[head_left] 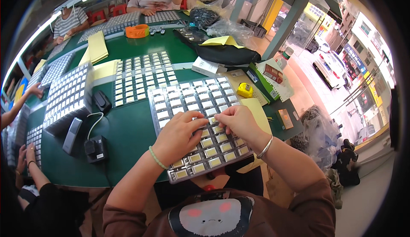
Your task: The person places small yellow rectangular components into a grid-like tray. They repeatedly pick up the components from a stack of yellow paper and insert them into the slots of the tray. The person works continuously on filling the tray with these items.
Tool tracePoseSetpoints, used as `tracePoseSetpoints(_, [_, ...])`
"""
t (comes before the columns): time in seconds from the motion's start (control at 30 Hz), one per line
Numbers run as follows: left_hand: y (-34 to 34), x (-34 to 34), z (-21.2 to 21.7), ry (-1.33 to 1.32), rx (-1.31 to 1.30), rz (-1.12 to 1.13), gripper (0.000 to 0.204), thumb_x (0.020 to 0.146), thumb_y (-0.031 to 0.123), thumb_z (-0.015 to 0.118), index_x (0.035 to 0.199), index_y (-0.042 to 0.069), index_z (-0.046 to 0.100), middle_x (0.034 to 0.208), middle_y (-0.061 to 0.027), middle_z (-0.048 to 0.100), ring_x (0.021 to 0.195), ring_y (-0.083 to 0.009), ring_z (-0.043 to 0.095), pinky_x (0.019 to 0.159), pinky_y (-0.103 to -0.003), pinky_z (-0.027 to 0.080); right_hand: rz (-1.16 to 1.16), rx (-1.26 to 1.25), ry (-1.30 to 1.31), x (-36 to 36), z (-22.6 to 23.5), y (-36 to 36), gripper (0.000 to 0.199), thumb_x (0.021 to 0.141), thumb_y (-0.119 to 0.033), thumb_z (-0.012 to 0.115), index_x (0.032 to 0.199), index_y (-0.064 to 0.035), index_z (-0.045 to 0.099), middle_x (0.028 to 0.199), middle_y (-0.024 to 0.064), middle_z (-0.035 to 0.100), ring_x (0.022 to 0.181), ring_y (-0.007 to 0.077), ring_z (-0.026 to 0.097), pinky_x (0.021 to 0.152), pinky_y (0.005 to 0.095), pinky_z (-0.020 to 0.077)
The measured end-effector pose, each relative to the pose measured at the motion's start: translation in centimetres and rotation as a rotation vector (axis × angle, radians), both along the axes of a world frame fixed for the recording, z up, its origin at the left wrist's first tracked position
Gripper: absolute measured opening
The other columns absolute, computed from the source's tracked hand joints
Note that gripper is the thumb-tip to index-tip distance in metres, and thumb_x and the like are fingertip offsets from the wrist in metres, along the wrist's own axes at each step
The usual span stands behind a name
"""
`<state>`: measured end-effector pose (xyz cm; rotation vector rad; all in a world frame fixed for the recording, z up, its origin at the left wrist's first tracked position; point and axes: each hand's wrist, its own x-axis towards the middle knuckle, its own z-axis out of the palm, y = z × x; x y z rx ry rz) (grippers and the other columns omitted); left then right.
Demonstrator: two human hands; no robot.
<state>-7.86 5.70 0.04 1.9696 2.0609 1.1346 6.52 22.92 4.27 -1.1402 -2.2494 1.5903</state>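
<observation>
A clear plastic tray (pixel 183 174) lies tilted over the near edge of the green table, filled with rows of small rectangular modules. Those in the far rows look white (pixel 185 92); nearer ones show yellow faces (pixel 210 152). My left hand (pixel 181 135), wearing a pale bead bracelet, rests over the tray's middle with fingers bent and closed. My right hand (pixel 242 125), a silver bangle at its wrist, pinches beside the left fingertips. Between the two hands sits one small module (pixel 212 120). Whatever is inside either pinch is too small and covered to make out.
Beyond lies another filled tray (pixel 143 77); a tall tray stack (pixel 70 98) stands left. A black adapter (pixel 96 148) and grey device (pixel 72 135) lie nearer. A yellow tape measure (pixel 245 90) and green box (pixel 265 81) are right. Co-workers' hands (pixel 30 154) work at left.
</observation>
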Motion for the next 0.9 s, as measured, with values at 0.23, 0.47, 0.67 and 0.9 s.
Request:
tracePoseSetpoints(0.23, [0.1, 0.1, 0.1, 0.003, 0.002, 0.001, 0.031, 0.092, 0.010, 0.066, 0.123, 0.009, 0.070, 0.126, -0.0097, 0.065, 0.109, -0.0320, 0.062, 0.098, -0.043, 0.050, -0.002, -0.009, 0.004, -0.1, -0.3, 0.2, 0.021, 0.094, -0.021, 0.076, 0.093, 0.0002, 0.073, 0.078, 0.0039, 0.072, 0.058, 0.0080, 0.062, 0.056, 0.0233, 0.0489])
tracePoseSetpoints(0.47, [0.2, 0.5, 0.4, 0.083, -0.014, 0.015, 0.037, 0.091, 0.010, 0.067, 0.127, 0.011, 0.069, 0.127, -0.0099, 0.062, 0.109, -0.0323, 0.062, 0.096, -0.043, 0.051, 0.010, 0.008, 0.021, -0.2, -0.6, 0.2, 0.022, 0.093, -0.020, 0.075, 0.092, 0.0015, 0.071, 0.080, 0.0075, 0.073, 0.059, 0.0105, 0.065, 0.056, 0.0250, 0.0532])
tracePoseSetpoints(0.67, [0.5, 1.2, 1.2, 0.219, -0.073, 0.041, 0.041, 0.088, 0.009, 0.068, 0.129, 0.015, 0.070, 0.124, -0.0093, 0.060, 0.107, -0.0316, 0.061, 0.095, -0.042, 0.052, 0.059, 0.057, 0.010, -0.1, -0.8, 0.3, 0.023, 0.096, -0.022, 0.072, 0.093, 0.0003, 0.074, 0.077, 0.0054, 0.072, 0.058, 0.0098, 0.063, 0.056, 0.0238, 0.0510])
tracePoseSetpoints(0.9, [0.5, 1.7, 1.3, 0.239, -0.071, 0.067, 0.040, 0.087, 0.008, 0.068, 0.127, 0.016, 0.071, 0.123, -0.0098, 0.060, 0.106, -0.0315, 0.061, 0.095, -0.042, 0.052, 0.247, 0.684, -0.080, 0.5, -0.3, 0.1, 0.032, 0.100, -0.026, 0.059, 0.087, -0.0019, 0.074, 0.077, 0.0145, 0.073, 0.068, 0.0296, 0.071, 0.068, 0.0413, 0.0559])
